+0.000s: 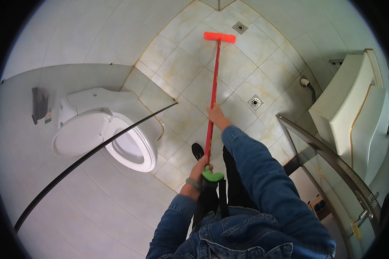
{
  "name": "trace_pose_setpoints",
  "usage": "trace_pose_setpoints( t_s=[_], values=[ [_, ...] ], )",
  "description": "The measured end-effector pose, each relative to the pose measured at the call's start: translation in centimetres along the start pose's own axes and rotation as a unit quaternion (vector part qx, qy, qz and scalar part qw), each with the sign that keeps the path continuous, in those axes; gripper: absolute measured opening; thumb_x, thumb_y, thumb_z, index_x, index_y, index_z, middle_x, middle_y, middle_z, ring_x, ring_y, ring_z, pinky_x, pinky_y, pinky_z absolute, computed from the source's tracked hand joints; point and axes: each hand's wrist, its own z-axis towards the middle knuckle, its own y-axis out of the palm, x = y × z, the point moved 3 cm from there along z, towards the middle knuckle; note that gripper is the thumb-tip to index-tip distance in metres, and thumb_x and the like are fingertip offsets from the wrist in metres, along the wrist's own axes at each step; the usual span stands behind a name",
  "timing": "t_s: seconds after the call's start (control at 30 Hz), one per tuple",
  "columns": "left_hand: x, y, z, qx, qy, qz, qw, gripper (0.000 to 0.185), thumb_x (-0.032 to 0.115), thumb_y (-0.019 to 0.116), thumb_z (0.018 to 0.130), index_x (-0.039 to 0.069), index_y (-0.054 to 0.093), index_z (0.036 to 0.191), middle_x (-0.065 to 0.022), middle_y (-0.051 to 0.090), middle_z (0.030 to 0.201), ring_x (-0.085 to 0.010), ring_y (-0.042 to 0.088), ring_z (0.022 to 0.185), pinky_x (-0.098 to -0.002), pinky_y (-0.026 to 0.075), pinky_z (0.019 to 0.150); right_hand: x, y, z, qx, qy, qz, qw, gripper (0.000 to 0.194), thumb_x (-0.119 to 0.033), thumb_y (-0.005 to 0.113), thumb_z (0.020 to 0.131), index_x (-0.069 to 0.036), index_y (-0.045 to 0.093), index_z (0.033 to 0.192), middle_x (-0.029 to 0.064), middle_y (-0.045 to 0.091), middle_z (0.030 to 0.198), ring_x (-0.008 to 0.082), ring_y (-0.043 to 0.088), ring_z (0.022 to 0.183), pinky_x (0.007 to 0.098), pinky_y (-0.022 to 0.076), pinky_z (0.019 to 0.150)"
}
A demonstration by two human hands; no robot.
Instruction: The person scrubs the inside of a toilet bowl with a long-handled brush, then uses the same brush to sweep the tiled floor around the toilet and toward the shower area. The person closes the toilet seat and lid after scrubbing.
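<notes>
A long-handled floor brush with a red pole (215, 82) and an orange-red head (219, 37) reaches away from me over the tiled floor (184, 76). My right hand (218, 117) is closed around the middle of the pole. Nearer my body, my left hand (199, 171) grips the pole's lower end, just above its green end piece (213, 175). The brush head rests at the far part of the floor, left of and slightly nearer than a square floor drain (240, 28).
A white toilet (129, 142) with its lid raised stands left, beyond a dark-edged glass panel (94, 149). A second drain (255, 102) lies right of the pole. At right are a white basin cabinet (337, 106), a grey drain hose (312, 92) and a metal-framed door (324, 147).
</notes>
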Motion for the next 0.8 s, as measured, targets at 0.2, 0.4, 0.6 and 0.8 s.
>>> trace_pose_setpoints(
  t_s=[0.2, 0.4, 0.6, 0.8],
  values=[
    [-6.5, -6.2, -15.1, 0.138, -0.116, 0.061, 0.982, 0.041, 0.042, 0.050, 0.084, 0.015, 0.046, 0.114, 0.0006, 0.048, 0.061, -0.0087, 0.043, 0.047, -0.0210, 0.035, 0.042, 9.1, 7.5, -17.9, -0.034, -0.011, 0.035, 0.999, 0.044, -0.022, 0.053, 0.076, 0.007, 0.035, 0.105, 0.0277, 0.052, 0.088, 0.0411, 0.053, 0.083, 0.0439, 0.0426, 0.072],
    [-6.1, -6.2, -14.5, 0.130, -0.070, 0.023, 0.989, 0.036, 0.039, 0.050, 0.085, 0.015, 0.048, 0.112, 0.0004, 0.049, 0.063, -0.0093, 0.045, 0.049, -0.0220, 0.037, 0.043, 8.3, 7.9, -15.5, -0.118, -0.043, -0.009, 0.992, 0.033, -0.018, 0.051, 0.075, 0.008, 0.040, 0.093, 0.0261, 0.054, 0.078, 0.0398, 0.054, 0.072, 0.0434, 0.0443, 0.066],
    [1.3, -2.3, -1.2, 0.069, 0.010, -0.048, 0.996, 0.035, 0.035, 0.049, 0.087, 0.012, 0.046, 0.114, -0.0005, 0.046, 0.062, -0.0104, 0.043, 0.050, -0.0227, 0.038, 0.046, -2.3, 5.2, 1.5, -0.022, -0.065, -0.070, 0.995, 0.024, -0.021, 0.054, 0.076, 0.002, 0.049, 0.069, 0.0136, 0.051, 0.055, 0.0262, 0.052, 0.047, 0.0386, 0.0399, 0.041],
    [-4.8, -5.6, -11.7, 0.091, -0.039, -0.068, 0.993, 0.039, 0.036, 0.047, 0.087, 0.013, 0.044, 0.119, -0.0016, 0.050, 0.065, -0.0114, 0.046, 0.051, -0.0239, 0.040, 0.047, 5.7, 10.5, -11.1, -0.112, -0.037, -0.075, 0.990, 0.040, -0.026, 0.054, 0.078, 0.006, 0.041, 0.098, 0.0279, 0.052, 0.090, 0.0394, 0.054, 0.083, 0.0434, 0.0439, 0.071]
  ],
)
